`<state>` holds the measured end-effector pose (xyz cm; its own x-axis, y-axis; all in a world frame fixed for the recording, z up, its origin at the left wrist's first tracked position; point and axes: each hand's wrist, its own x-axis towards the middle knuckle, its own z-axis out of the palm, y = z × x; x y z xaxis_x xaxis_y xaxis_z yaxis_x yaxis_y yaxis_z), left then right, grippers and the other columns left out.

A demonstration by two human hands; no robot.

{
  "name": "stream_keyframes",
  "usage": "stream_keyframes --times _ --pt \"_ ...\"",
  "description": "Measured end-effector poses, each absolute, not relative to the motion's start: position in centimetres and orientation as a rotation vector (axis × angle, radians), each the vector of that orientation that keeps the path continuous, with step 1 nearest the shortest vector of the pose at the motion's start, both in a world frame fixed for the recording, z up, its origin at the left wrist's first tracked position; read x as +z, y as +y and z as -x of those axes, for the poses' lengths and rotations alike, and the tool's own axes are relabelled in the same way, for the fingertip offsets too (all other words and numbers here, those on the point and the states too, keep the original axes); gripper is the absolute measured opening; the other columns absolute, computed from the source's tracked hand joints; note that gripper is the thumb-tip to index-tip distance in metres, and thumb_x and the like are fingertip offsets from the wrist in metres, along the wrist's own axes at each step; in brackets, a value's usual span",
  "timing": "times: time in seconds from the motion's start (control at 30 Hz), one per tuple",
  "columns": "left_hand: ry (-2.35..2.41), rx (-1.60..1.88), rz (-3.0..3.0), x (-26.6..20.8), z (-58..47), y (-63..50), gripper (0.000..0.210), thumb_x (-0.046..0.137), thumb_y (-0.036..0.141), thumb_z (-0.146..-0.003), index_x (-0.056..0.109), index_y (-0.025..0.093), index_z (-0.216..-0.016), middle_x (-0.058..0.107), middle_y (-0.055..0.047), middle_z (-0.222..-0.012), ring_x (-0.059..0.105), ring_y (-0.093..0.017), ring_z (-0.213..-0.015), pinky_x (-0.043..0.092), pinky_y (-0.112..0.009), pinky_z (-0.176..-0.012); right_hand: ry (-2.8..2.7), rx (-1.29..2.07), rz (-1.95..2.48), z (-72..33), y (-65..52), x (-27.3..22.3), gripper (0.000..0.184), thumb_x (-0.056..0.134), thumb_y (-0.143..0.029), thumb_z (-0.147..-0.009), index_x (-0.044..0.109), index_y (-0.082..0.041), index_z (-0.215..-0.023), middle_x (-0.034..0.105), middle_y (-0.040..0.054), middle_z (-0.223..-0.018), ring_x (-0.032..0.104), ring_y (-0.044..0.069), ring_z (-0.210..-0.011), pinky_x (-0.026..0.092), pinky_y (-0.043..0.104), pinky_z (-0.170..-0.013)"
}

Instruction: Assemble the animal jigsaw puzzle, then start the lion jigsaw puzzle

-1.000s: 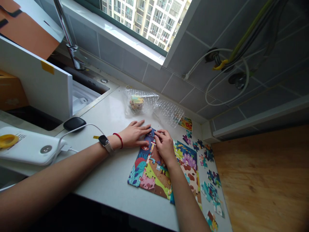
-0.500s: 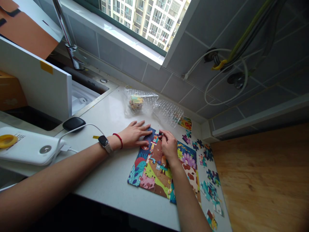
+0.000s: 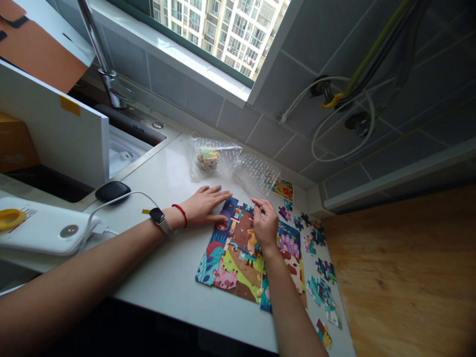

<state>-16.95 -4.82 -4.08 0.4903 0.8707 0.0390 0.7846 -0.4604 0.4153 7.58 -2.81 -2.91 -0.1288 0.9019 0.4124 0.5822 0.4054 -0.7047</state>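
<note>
A colourful, partly assembled jigsaw puzzle lies on the white countertop. My left hand lies flat, fingers spread, pressing on the puzzle's upper left corner. My right hand hovers over the puzzle's upper middle with fingers loosely curled and apart; nothing shows between them. Several loose puzzle pieces are scattered to the right of the puzzle. My left wrist wears a watch and a red band.
Two clear plastic bags, one holding puzzle pieces, lie near the tiled wall. A sink with a tap is at the left, beside a white box, a white device with cable, and a black object. A wooden surface lies to the right.
My right hand lifted off the puzzle's top edge and drew back to the right, its fingers loosening. My left hand stayed flat on the corner.
</note>
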Motion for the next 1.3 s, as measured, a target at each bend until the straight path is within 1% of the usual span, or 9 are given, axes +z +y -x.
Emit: stream_keyframes --times 0.1,0.23,0.3,0.37,0.6,0.97,1.03,1.17,1.3 --pt "1.350 0.295 -2.387 -3.7 17.3 -4.8 0.097 0.056 0.081 -0.087 0.035 0.024 -0.163 0.032 -0.013 -0.169 0.027 -0.040 -0.157 0.024 -0.057 -0.123 -2.079 0.458 1.389 -7.9 -3.5 -2.2 0.036 0.055 -0.036 -0.097 0.076 -0.019 -0.122 0.069 0.0141 -0.130 0.062 0.030 -0.124 0.047 0.048 -0.112" --pt "1.300 0.256 -2.385 -3.7 17.6 -4.7 0.119 0.064 0.088 -0.073 0.027 0.023 -0.166 0.020 -0.015 -0.173 0.020 -0.043 -0.158 0.020 -0.061 -0.124 -2.396 0.501 1.478 -8.0 -6.0 -2.0 0.067 0.060 -0.058 -0.097 0.051 -0.026 -0.155 0.041 0.0111 -0.166 0.033 0.037 -0.155 0.030 0.058 -0.124" --pt "1.272 0.254 -2.394 -3.9 17.7 -4.7 0.126 0.068 0.088 -0.068 0.025 0.023 -0.167 0.018 -0.016 -0.173 0.016 -0.045 -0.159 0.018 -0.063 -0.124 -2.486 0.518 1.496 -8.0 -7.3 -2.4 0.078 0.057 -0.067 -0.096 0.039 -0.029 -0.162 0.029 0.0096 -0.171 0.022 0.040 -0.159 0.024 0.063 -0.126" --pt "1.242 0.253 -2.406 -4.1 17.7 -4.7 0.128 0.070 0.088 -0.066 0.025 0.023 -0.167 0.018 -0.016 -0.173 0.014 -0.047 -0.159 0.016 -0.065 -0.124 -2.538 0.522 1.525 -8.1 -8.2 -3.0 0.082 0.052 -0.071 -0.097 0.032 -0.030 -0.165 0.022 0.0096 -0.173 0.016 0.041 -0.160 0.020 0.067 -0.125" --pt "1.219 0.215 -2.415 -4.2 17.6 -4.7 0.118 0.072 0.083 -0.068 0.036 0.023 -0.163 0.025 -0.016 -0.171 0.012 -0.046 -0.159 0.011 -0.067 -0.124 -2.623 0.495 1.563 -9.6 -8.9 -3.2 0.080 0.044 -0.069 -0.101 0.022 -0.030 -0.167 0.013 0.0071 -0.175 0.008 0.035 -0.162 0.015 0.063 -0.128" --pt "1.213 0.264 -2.400 -4.5 17.7 -4.7 0.116 0.072 0.084 -0.067 0.038 0.026 -0.162 0.025 -0.016 -0.171 0.013 -0.047 -0.159 0.012 -0.068 -0.124 -2.639 0.486 1.551 -12.2 -9.2 -2.7 0.081 0.043 -0.070 -0.101 0.022 -0.027 -0.167 0.015 0.0081 -0.175 0.008 0.032 -0.162 0.014 0.059 -0.130" --pt "1.221 0.303 -2.394 -4.6 17.7 -4.6 0.115 0.070 0.085 -0.070 0.036 0.026 -0.163 0.023 -0.017 -0.172 0.016 -0.047 -0.158 0.014 -0.068 -0.124 -2.564 0.450 1.520 -12.9 -9.2 -2.5 0.079 0.042 -0.069 -0.102 0.026 -0.027 -0.166 0.018 0.0084 -0.175 0.009 0.032 -0.163 0.015 0.059 -0.130" --pt "1.254 0.441 -2.374 -4.7 17.8 -4.1 0.097 0.053 0.083 -0.087 0.040 0.022 -0.161 0.032 -0.020 -0.168 0.031 -0.043 -0.155 0.027 -0.062 -0.121 -2.317 0.340 1.546 -15.9 -8.8 -1.5 0.063 0.044 -0.061 -0.104 0.051 -0.025 -0.155 0.041 0.0112 -0.166 0.022 0.031 -0.160 0.023 0.058 -0.128" --pt "1.278 0.560 -2.408 -5.1 17.7 -3.7 0.086 0.049 0.080 -0.091 0.052 0.020 -0.153 0.048 -0.020 -0.159 0.042 -0.042 -0.149 0.037 -0.057 -0.117 -2.206 0.289 1.612 -20.4 -8.4 0.0 0.050 0.056 -0.055 -0.099 0.070 -0.023 -0.135 0.061 0.0134 -0.148 0.045 0.032 -0.149 0.035 0.057 -0.124"
